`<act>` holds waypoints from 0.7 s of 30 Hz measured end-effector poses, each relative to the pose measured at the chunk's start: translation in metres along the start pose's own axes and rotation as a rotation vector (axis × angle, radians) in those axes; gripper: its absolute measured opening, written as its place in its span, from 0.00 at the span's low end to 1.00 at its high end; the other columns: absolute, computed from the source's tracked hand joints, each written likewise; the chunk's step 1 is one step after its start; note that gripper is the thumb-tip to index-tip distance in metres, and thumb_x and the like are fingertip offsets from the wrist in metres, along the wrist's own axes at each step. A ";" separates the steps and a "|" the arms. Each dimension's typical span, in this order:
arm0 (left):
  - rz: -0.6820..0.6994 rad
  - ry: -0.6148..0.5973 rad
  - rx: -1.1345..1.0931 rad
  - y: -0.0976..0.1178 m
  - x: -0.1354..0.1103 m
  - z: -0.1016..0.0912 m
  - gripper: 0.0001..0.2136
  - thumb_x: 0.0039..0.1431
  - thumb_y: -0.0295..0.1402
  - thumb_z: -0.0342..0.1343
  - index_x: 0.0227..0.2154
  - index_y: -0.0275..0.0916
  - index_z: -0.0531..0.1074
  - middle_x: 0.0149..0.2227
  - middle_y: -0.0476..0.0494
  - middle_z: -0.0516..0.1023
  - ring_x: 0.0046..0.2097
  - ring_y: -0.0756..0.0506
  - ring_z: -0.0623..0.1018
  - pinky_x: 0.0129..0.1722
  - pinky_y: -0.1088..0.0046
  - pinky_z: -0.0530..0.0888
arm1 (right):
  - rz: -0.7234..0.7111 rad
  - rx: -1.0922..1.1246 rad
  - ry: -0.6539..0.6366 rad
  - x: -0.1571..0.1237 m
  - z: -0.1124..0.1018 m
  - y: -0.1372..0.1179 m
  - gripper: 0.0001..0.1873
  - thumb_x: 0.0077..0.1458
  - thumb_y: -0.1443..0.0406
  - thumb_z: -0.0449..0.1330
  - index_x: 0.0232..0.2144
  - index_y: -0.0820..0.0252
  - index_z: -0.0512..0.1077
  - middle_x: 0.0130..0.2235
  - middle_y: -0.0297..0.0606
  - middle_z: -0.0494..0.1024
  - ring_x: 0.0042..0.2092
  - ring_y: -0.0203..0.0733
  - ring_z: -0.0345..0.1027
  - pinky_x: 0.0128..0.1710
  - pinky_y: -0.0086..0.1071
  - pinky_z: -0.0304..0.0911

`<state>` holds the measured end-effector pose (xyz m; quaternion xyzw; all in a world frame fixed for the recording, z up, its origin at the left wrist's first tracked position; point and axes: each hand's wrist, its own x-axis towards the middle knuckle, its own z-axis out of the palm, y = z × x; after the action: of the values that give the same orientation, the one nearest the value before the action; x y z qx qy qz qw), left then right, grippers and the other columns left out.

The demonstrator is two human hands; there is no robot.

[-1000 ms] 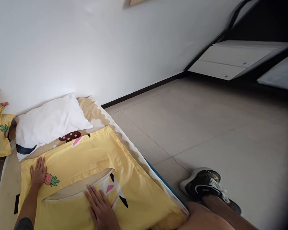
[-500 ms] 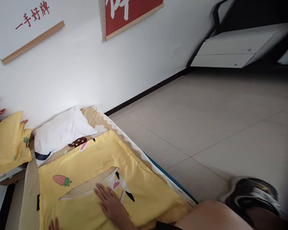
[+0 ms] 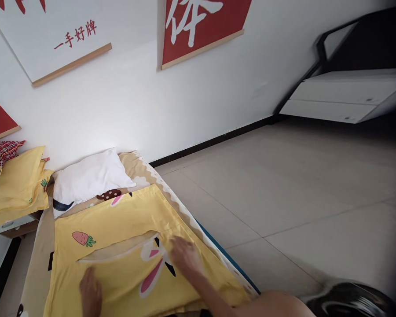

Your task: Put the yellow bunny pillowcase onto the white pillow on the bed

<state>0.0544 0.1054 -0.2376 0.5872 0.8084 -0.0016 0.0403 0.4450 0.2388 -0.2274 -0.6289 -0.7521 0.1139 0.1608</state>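
Note:
A yellow cloth cover (image 3: 119,290) printed with a carrot and rabbits lies spread on the bed, a long slit gaping across its middle. My left hand (image 3: 90,290) is over the cloth just below the slit's left end, its fingers blurred and bent. Near the slit's right end, beside the rabbit print, my right hand (image 3: 185,255) is smeared by motion with its fingers bent downward. Whether either hand grips the fabric cannot be made out. Beige sheet shows through the slit.
A white pillow (image 3: 92,178) rests at the bed's wall end. Folded yellow cloths (image 3: 15,189) and a red plaid cushion (image 3: 5,154) are piled on a small cabinet (image 3: 23,226) at left. White drawers (image 3: 336,94) stand far right. My knee (image 3: 277,304) is at the bed's right edge.
My right hand has left its flat position on the cloth and moved right and up, uncovering the rabbit's pink ear. My left hand has come further into view. The camera view has shifted.

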 end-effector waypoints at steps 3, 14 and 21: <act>0.210 -0.107 -0.190 0.084 0.024 -0.018 0.27 0.58 0.26 0.43 0.61 0.31 0.64 0.64 0.31 0.64 0.67 0.41 0.61 0.65 0.61 0.55 | -0.182 0.090 -0.127 0.003 0.025 -0.096 0.30 0.48 0.72 0.49 0.53 0.56 0.73 0.61 0.44 0.69 0.61 0.49 0.61 0.60 0.45 0.54; 0.137 -0.226 -0.214 0.099 0.031 -0.018 0.19 0.69 0.29 0.32 0.37 0.35 0.70 0.38 0.38 0.76 0.42 0.45 0.75 0.43 0.70 0.66 | -0.256 0.190 -0.345 -0.022 0.032 -0.117 0.17 0.54 0.67 0.49 0.41 0.59 0.75 0.44 0.46 0.77 0.50 0.53 0.66 0.53 0.46 0.56; 0.189 -0.136 -0.232 0.115 0.078 -0.022 0.19 0.54 0.23 0.47 0.48 0.35 0.70 0.53 0.37 0.71 0.57 0.42 0.67 0.57 0.68 0.60 | -0.362 0.123 -0.226 -0.022 0.074 -0.141 0.30 0.44 0.69 0.56 0.53 0.60 0.71 0.57 0.50 0.70 0.57 0.60 0.62 0.59 0.54 0.53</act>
<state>0.1382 0.2161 -0.2154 0.6508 0.7396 0.0557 0.1626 0.2921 0.1934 -0.2450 -0.4559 -0.8576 0.1986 0.1313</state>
